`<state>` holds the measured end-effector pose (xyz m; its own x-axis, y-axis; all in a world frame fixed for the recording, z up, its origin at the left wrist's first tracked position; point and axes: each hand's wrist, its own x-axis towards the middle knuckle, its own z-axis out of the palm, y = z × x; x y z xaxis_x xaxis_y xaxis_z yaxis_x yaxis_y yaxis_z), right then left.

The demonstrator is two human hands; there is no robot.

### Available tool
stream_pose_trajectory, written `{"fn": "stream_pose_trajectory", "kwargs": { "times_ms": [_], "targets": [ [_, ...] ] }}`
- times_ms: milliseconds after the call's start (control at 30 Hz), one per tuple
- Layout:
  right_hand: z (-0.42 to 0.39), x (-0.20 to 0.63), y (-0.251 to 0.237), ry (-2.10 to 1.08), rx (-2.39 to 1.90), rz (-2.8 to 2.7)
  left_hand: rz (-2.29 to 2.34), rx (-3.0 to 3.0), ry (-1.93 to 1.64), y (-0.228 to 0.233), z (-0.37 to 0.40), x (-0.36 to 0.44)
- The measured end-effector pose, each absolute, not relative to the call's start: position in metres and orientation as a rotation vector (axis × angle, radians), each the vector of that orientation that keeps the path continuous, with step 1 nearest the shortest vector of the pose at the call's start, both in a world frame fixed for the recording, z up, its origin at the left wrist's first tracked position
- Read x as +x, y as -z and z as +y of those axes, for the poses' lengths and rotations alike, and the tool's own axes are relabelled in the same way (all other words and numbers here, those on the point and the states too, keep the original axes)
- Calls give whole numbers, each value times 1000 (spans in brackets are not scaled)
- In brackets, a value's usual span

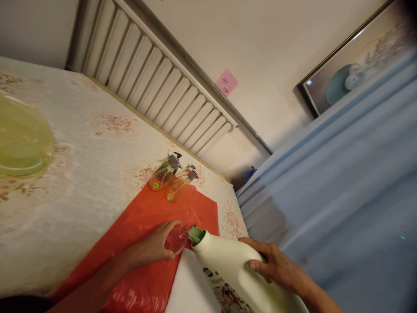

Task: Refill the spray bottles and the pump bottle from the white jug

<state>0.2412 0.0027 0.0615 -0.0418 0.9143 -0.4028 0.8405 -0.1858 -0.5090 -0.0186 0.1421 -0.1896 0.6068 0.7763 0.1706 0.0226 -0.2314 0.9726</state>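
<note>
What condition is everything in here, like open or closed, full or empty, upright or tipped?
White jug: tipped, cap off, green spout at the small bottle's mouth.
Small clear bottle: uncapped, held steady on the red sheet.
Left hand: wrapped around the small clear bottle.
Right hand: gripping the white jug.
Two pump bottles: upright, pump tops on, yellowish liquid inside.
Yellow basin: resting on the table; contents unclear.

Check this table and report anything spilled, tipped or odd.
No spill shows. The big white jug, held by the right hand, is tipped with its spout at a small clear bottle in the left hand.
</note>
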Motion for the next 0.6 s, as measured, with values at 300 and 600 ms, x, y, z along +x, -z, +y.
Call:
{"fn": "stream_pose_trajectory", "kwargs": {
  "times_ms": [300, 600],
  "targets": [
    [3, 240, -62, -1022, -2139, -1919, 701, 1712, -776, 189, 142, -19],
    [4, 240, -63, -1041, -2141, -1916, 700, 1703, -774, 182, 140, -21]
  ]
}}
